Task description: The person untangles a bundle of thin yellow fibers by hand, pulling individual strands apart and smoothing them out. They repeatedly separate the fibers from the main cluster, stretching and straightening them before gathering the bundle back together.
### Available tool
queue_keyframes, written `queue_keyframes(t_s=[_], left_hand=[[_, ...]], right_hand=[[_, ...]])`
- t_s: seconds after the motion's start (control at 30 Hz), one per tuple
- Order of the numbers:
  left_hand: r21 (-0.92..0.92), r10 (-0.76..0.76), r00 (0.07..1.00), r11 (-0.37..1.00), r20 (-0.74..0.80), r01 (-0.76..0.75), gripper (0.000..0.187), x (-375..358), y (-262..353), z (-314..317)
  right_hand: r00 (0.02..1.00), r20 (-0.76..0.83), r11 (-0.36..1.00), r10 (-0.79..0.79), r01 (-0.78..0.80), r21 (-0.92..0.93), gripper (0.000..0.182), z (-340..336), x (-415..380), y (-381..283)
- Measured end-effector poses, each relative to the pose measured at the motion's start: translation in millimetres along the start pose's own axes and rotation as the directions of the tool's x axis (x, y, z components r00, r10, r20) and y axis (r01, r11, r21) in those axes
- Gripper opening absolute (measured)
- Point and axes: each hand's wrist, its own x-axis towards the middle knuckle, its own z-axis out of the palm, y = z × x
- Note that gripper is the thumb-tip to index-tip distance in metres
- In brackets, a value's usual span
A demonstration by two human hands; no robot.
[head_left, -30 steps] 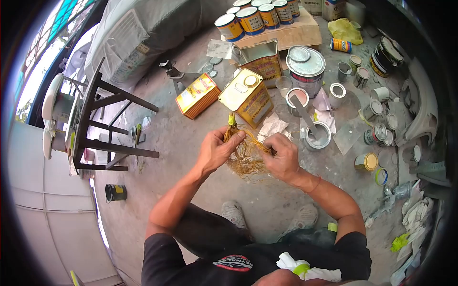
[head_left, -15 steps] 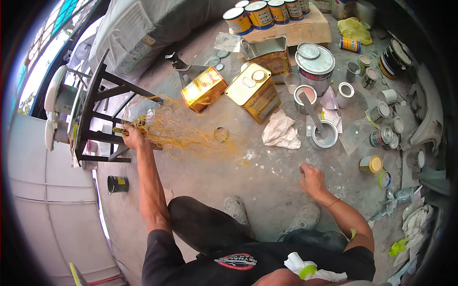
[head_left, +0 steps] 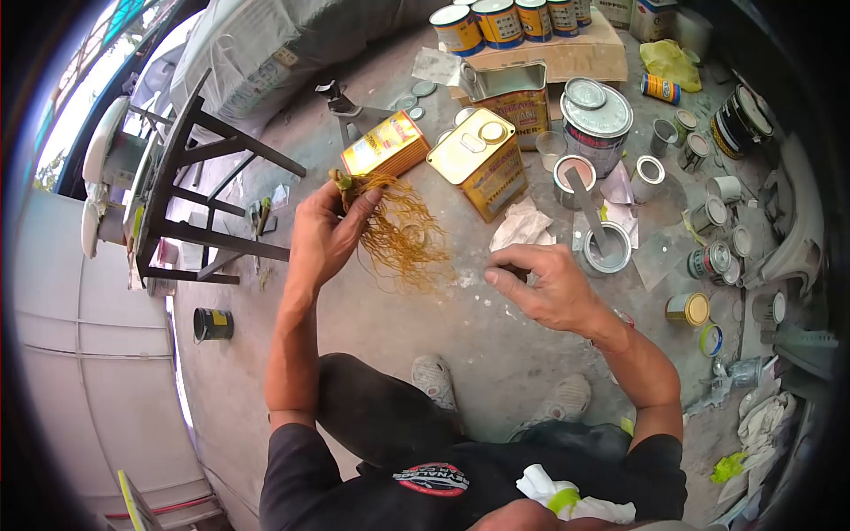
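Where left hand [head_left: 323,234] clasps fibre bundle [head_left: 403,234], its top hides.

A square yellow tin [head_left: 482,159] and a flatter yellow tin [head_left: 386,144] lay just beyond the fingers. A crumpled paper [head_left: 522,224] sat beside them, an open grey can [head_left: 607,250] further right.

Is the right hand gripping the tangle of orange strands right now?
No, the right hand hovers apart from the tangle of orange strands, which only the left hand holds.
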Motion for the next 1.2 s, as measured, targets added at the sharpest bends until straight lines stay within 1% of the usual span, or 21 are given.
queue_keyframes(t_s=[0.03, 0.1, 0.13, 0.2, 0.23, 0.3, 0.33, 0.4, 0.43, 0.5, 0.53, 0.6, 0.7, 0.77, 0.83, 0.97, 1.07, 1.1, 1.13, 1.17, 1.2], left_hand=[[-0.003, -0.003, 1.0, 1.0, -0.002, 0.003, 0.026, -5, 5, 7], [-0.105, -0.033, 0.99, 0.993, 0.134, 0.047, 0.021, -12, 14, 24], [-0.186, -0.055, 0.966, 0.977, 0.252, 0.104, 0.024, -14, 17, 31], [-0.363, -0.05, 0.888, 0.901, 0.458, 0.238, 0.031, -17, 19, 44], [-0.366, -0.045, 0.885, 0.9, 0.462, 0.236, 0.031, -18, 19, 51], [-0.463, 0.036, 0.871, 0.858, 0.49, 0.225, 0.03, -19, 16, 62], [-0.472, 0.011, 0.859, 0.839, 0.512, 0.27, 0.03, -19, 16, 65], [-0.454, 0.019, 0.861, 0.855, 0.509, 0.25, 0.025, -20, 15, 68], [-0.432, 0.027, 0.86, 0.872, 0.51, 0.229, 0.021, -20, 15, 69], [-0.4, -0.023, 0.86, 0.878, 0.51, 0.261, 0.024, -17, 10, 66], [-0.368, -0.077, 0.858, 0.881, 0.507, 0.297, 0.028, -16, 7, 63], [-0.46, -0.143, 0.95, 0.848, 0.279, 0.263, 0.027, -8, 1, 56], [-0.668, -0.06, 0.998, 0.741, 0.031, 0.065, 0.019, -8, 14, 19], [-0.677, -0.15, 0.988, 0.732, -0.042, 0.082, 0.017, -12, 27, 10], [-0.677, -0.126, 0.972, 0.735, -0.201, -0.045, 0.02, -9, 26, -10], [-0.648, -0.141, 0.964, 0.761, -0.224, -0.039, 0.02, -21, 36, -38], [-0.511, -0.111, 0.966, 0.831, 0.232, 0.219, 0.019, -41, 33, -54], [-0.424, 0.073, 0.929, 0.901, 0.364, 0.095, 0.023, -50, 55, -47], [-0.444, 0.134, 0.909, 0.894, 0.394, 0.061, 0.025, -53, 57, -48], [-0.461, 0.193, 0.887, 0.887, 0.42, 0.026, 0.026, -53, 57, -50], [-0.562, 0.087, 0.939, 0.818, 0.331, 0.123, 0.026, -51, 49, -57]], right_hand=[[1.0, 0.004, 1.0, 0.002, -0.001, -0.002, 0.024, 7, 4, -3], [0.967, -0.123, 0.975, -0.221, 0.219, -0.034, 0.024, 20, 12, -6], [0.967, -0.127, 0.975, -0.22, 0.216, -0.043, 0.024, 27, 17, -3], [0.901, -0.321, 0.952, -0.29, 0.238, -0.191, 0.029, 37, 26, 6], [0.901, -0.325, 0.952, -0.288, 0.234, -0.196, 0.029, 33, 25, 6], [0.997, -0.059, 0.989, 0.046, -0.038, 0.141, 0.03, 24, 20, 6], [0.997, -0.054, 0.989, 0.048, -0.04, 0.14, 0.03, 20, 20, 12], [0.977, 0.034, 0.966, 0.212, -0.215, 0.144, 0.03, 15, 21, 33], [0.976, 0.037, 0.966, 0.213, -0.216, 0.142, 0.03, 18, 20, 42], [0.951, -0.235, 0.976, 0.2, -0.171, 0.138, 0.029, 27, 19, 59], [0.952, -0.234, 0.976, 0.2, -0.171, 0.136, 0.029, 30, 14, 62], [0.909, -0.297, 0.951, 0.292, -0.308, -0.009, 0.028, 39, 1, 67], [0.844, -0.372, 0.902, 0.386, -0.43, -0.039, 0.026, 52, -20, 98], [0.844, -0.458, 0.932, 0.277, -0.353, -0.086, 0.027, 60, -32, 109], [0.831, -0.313, 0.87, 0.46, -0.492, -0.029, 0.029, 70, -43, 116], [0.88, -0.281, 0.895, 0.384, -0.429, -0.12, 0.034, 86, -69, 137], [0.782, -0.339, 0.824, 0.522, -0.565, -0.035, 0.035, 81, -70, 157], [0.828, -0.293, 0.821, 0.478, -0.54, -0.185, 0.034, 76, -75, 174], [0.866, -0.236, 0.802, 0.44, -0.498, -0.33, 0.033, 71, -77, 179], [0.864, -0.237, 0.802, 0.445, -0.502, -0.325, 0.033, 74, -79, 181], [0.678, 0.172, 0.657, 0.715, -0.735, 0.164, 0.033, 78, -79, 175]])
